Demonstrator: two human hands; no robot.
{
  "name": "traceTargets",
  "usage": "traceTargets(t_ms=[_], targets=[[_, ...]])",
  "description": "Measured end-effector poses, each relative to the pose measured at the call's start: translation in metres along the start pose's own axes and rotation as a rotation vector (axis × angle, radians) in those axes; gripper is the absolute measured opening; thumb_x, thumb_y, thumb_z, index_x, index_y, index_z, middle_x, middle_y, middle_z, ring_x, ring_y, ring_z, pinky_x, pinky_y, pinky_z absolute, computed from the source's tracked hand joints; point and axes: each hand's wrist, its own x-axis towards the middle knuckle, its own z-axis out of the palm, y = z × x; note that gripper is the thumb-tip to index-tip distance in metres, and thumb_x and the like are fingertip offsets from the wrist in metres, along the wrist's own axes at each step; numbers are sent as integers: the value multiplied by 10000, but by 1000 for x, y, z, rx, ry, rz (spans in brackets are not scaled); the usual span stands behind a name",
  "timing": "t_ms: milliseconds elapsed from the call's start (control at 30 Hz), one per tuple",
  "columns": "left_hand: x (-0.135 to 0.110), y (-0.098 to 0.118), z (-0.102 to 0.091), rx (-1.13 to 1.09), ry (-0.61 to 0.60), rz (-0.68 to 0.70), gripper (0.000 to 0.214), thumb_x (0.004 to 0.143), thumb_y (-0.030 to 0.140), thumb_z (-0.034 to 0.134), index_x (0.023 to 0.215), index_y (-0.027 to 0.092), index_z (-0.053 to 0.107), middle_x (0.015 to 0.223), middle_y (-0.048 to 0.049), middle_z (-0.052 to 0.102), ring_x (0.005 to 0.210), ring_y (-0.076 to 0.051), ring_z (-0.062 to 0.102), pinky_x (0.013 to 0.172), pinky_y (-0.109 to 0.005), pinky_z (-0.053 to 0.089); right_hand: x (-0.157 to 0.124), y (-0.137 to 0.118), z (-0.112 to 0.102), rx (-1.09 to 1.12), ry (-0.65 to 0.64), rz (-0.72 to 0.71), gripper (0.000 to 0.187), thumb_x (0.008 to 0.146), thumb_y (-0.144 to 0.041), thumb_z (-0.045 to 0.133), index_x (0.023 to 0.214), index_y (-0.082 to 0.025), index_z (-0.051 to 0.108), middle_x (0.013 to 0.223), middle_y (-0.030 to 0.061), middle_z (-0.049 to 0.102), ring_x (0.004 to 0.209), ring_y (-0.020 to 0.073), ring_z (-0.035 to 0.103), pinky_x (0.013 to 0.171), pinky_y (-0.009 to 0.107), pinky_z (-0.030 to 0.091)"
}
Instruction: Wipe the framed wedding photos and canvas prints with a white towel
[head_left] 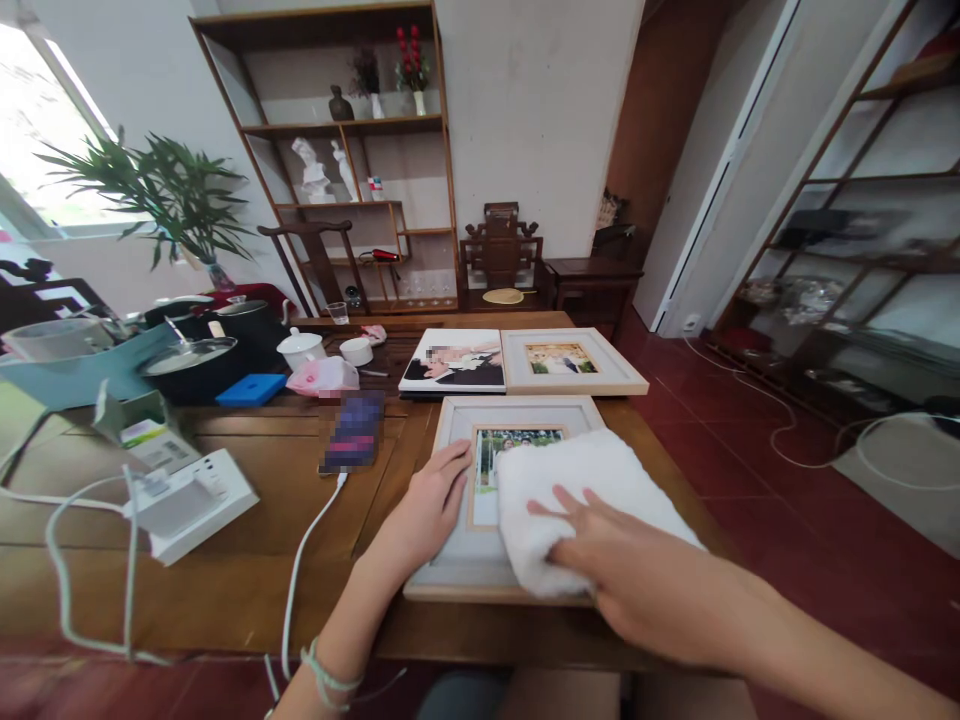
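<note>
Head view: right hand (600,560) is pressing flat, fingers spread, on a white towel (577,480) lying over the near picture frame (457,565) on the table (225,590) (2 more frames (574,362) sitting behind), left hand (431,500) is resting open on its left edge.

daylight pours in from the large window (37,120) at the upper left, blown out to near white, and the leafy green potted plant (150,195) before it looks dark against the glare. the room is evenly bright with soft shadows; a faint one edges the folded white cloth (570,500) on the pale wooden picture frame (450,570). the dark brown wooden table (225,590) shows a dull sheen. wide-angle distortion bends the tall open wooden shelf unit (862,200) at the right edge, which is smeared and soft. the right hand (600,560) looks stretched. the flat rectangular phone (352,432) is pixelated.
</note>
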Motion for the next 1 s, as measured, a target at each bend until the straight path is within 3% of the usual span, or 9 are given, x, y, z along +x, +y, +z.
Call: traceTargets(t_ms=[100, 200, 367, 533, 633, 733, 900, 1000], targets=[[0, 0, 0, -3, 3, 1, 340, 886, 192, 368, 1151, 139, 574, 1306, -126, 524, 1226, -218, 475, 1045, -417, 380, -17, -25, -4, 23, -24, -47, 572, 592, 7, 450, 1099, -198, 616, 1340, 95, 480, 1219, 321, 431, 999, 469, 363], [0, 0, 0, -3, 1, -1, 340, 885, 188, 370, 1152, 133, 573, 1305, -125, 525, 1226, -218, 475, 1047, -409, 378, -12, -29, 0, 88, -24, -61, 611, 583, -9, 458, 1139, -223, 597, 1374, 67, 441, 1270, 324, 354, 1020, 498, 330], [-1, 0, -1, 12, -8, -8, 341, 888, 185, 369, 1156, 128, 571, 1308, -132, 520, 1226, -219, 474, 1050, -408, 371, 24, 11, 16, 56, 88, 6, 561, 595, 8, 417, 1092, -162, 614, 1431, 96, 349, 1336, 320, 192, 1064, 527, 209], [-1, 1, -2, 2, -5, -7, 335, 892, 185, 368, 1142, 127, 582, 1306, -129, 522, 1226, -214, 474, 1051, -404, 370, 73, 65, 9, -143, 240, 114, 622, 605, 51, 387, 1165, -146, 574, 1475, 65, 257, 1335, 383, 139, 1012, 647, 166], [0, 1, -2, -3, -9, -11, 336, 891, 185, 372, 1143, 118, 583, 1313, -131, 516, 1230, -215, 469, 1051, -406, 368, 89, 71, 6, -176, 237, 117, 631, 615, 48, 390, 1193, -142, 556, 1464, 66, 285, 1334, 402, 109, 985, 687, 146], [0, 1, -2, -1, -5, -12, 358, 891, 184, 366, 1187, 115, 555, 1311, -132, 519, 1231, -215, 469, 1051, -410, 367, 81, 50, 10, -107, 181, 94, 605, 618, 39, 395, 1163, -148, 579, 1445, 81, 324, 1329, 400, 144, 988, 673, 172], [1, 1, -1, 7, -15, -19, 388, 887, 175, 359, 1232, 99, 520, 1316, -136, 513, 1235, -211, 462, 1061, -400, 355, 28, -13, 7, 52, 2, -9, 481, 655, -12, 424, 1074, -130, 627, 1432, 96, 346, 1319, 400, 185, 1017, 633, 205], [1, 1, -1, 5, -24, -22, 395, 887, 174, 353, 1240, 104, 514, 1320, -129, 509, 1237, -207, 459, 1063, -397, 351, 2, -36, -4, 80, -122, -53, 554, 588, 2, 463, 1091, -156, 631, 1412, 91, 379, 1305, 392, 240, 1019, 618, 236]])
